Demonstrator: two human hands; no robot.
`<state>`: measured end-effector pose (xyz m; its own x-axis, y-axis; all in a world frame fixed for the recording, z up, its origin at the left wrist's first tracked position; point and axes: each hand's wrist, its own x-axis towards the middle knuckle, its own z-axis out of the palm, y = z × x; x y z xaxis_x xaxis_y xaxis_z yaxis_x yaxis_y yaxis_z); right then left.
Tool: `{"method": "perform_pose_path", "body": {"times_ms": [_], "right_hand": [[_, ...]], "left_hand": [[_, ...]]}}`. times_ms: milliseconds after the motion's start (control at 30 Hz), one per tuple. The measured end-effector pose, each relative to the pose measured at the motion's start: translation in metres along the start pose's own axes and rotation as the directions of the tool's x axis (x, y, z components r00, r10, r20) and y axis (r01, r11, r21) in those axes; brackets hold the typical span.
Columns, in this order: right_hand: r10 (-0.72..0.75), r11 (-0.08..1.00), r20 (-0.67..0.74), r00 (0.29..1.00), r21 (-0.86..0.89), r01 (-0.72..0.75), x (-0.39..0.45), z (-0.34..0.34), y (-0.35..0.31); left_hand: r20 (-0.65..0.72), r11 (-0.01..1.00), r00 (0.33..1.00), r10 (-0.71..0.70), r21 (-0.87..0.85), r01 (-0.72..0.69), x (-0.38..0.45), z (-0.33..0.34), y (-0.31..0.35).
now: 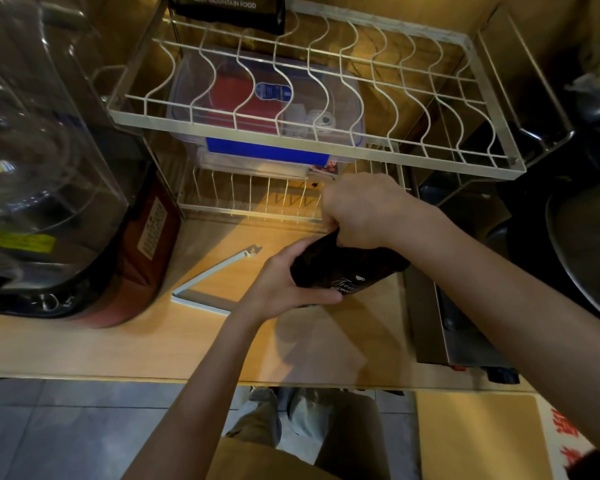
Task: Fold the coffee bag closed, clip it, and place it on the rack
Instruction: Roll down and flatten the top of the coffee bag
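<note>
A black coffee bag [347, 268] with white lettering stands on the wooden counter [194, 344] in front of me. My left hand [284, 289] wraps around its lower left side. My right hand [361, 213] is closed over the bag's top, which is hidden under my fingers. A long white bag clip [208, 282] lies open in a V shape on the counter, just left of my left hand. The white wire rack [312, 98] stands behind the bag, with an upper and a lower tier.
Another black coffee bag [229, 8] stands at the rack's back left. A clear lidded box [267, 112] with a blue label sits under the upper tier. A large appliance [49, 174] fills the left side. A metal unit [461, 327] and a round pan [586, 251] are on the right.
</note>
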<state>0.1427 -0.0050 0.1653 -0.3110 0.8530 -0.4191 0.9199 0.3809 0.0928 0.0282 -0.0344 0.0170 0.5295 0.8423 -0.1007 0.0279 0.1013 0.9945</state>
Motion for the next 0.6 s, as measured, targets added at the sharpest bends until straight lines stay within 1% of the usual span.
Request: {"method": "perform_pose_path", "body": {"times_ms": [67, 100, 167, 200, 233, 267, 333, 400, 500, 600], "right_hand": [[-0.018, 0.997, 0.015, 1.000, 0.075, 0.017, 0.001, 0.001, 0.006], [-0.037, 0.990, 0.026, 0.999, 0.140, 0.033, 0.001, -0.001, 0.010], [-0.101, 0.944, 0.024, 0.995, 0.318, 0.088, -0.004, -0.003, 0.017], [-0.130, 0.911, 0.014, 0.991, 0.397, 0.113, -0.006, -0.002, 0.019], [-0.142, 0.888, 0.009, 0.990, 0.443, 0.123, -0.009, 0.001, 0.020], [-0.134, 0.886, 0.009, 0.991, 0.448, 0.115, -0.011, 0.006, 0.020], [-0.094, 0.922, -0.009, 0.996, 0.378, 0.090, -0.011, 0.021, 0.019], [-0.074, 0.955, -0.074, 0.995, 0.283, 0.092, -0.009, 0.031, 0.017], [-0.099, 0.979, -0.156, 0.983, 0.160, 0.124, -0.009, 0.032, 0.017], [-0.140, 0.984, -0.205, 0.969, 0.080, 0.159, -0.008, 0.032, 0.014]], "left_hand": [[-0.083, 0.993, 0.996, 0.038, 0.114, -0.029, -0.001, 0.004, -0.003], [-0.132, 0.988, 0.989, 0.062, 0.148, -0.042, -0.002, 0.005, -0.005], [-0.202, 0.989, 0.977, 0.072, 0.145, -0.043, -0.003, 0.003, -0.009], [-0.212, 0.991, 0.975, 0.066, 0.130, -0.039, -0.002, 0.000, -0.010], [-0.209, 0.994, 0.976, 0.052, 0.109, -0.030, -0.002, -0.003, -0.013], [-0.202, 0.996, 0.979, 0.035, 0.085, -0.018, -0.002, -0.004, -0.013], [-0.189, 0.999, 0.982, 0.013, 0.053, -0.003, -0.002, -0.006, -0.014], [-0.184, 1.000, 0.983, 0.014, 0.030, -0.008, -0.002, -0.005, -0.014], [-0.203, 1.000, 0.979, 0.018, 0.004, -0.018, -0.003, -0.002, -0.014], [-0.208, 0.998, 0.978, -0.031, -0.057, 0.020, 0.000, -0.003, -0.014]]}}
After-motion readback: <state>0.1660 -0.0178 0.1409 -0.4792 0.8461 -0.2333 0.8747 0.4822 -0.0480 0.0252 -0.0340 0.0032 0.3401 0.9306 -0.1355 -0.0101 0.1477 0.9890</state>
